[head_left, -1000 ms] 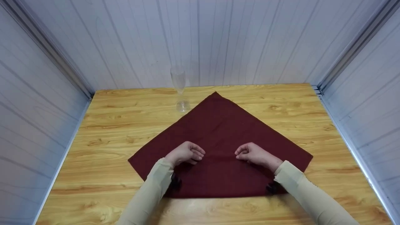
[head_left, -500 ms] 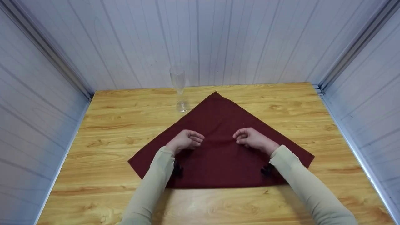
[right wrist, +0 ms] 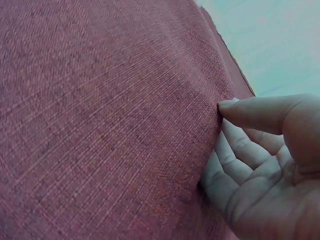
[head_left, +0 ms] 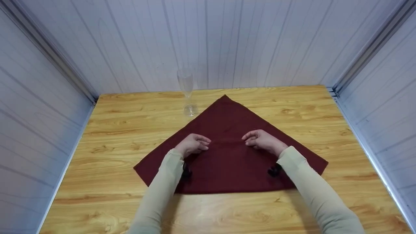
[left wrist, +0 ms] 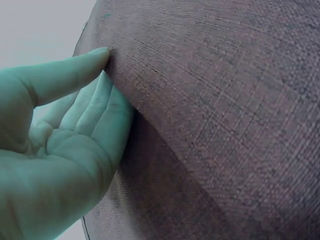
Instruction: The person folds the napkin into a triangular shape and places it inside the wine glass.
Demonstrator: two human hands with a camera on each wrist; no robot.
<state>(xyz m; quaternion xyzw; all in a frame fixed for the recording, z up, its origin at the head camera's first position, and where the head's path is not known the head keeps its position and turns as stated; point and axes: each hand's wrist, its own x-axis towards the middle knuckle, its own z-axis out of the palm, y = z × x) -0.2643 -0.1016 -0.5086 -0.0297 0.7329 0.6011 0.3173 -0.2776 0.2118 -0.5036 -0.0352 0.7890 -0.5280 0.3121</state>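
A dark red cloth napkin point(head_left: 227, 169) lies folded on the wooden table, one point toward the back wall and a straight fold along its near side. My left hand point(head_left: 194, 143) pinches its upper layer left of the middle. In the left wrist view the thumb point(left wrist: 75, 69) presses on top of the cloth while the other fingers go under its edge. On the other side, my right hand point(head_left: 261, 141) pinches the same layer, thumb point(right wrist: 260, 112) above and fingers partly hidden below, as the right wrist view shows. The cloth between both hands is slightly raised.
Behind the napkin's left slope stands a clear champagne flute point(head_left: 186, 83), upright on its round foot. White panelled walls point(head_left: 260, 42) close off the table point(head_left: 107, 136) at the back and both sides. Dark wrist cameras hang under both sleeves.
Both hands have moved away from me toward the back wall, holding the cloth. The napkin's near fold has shifted the same way. The flute has stayed put.
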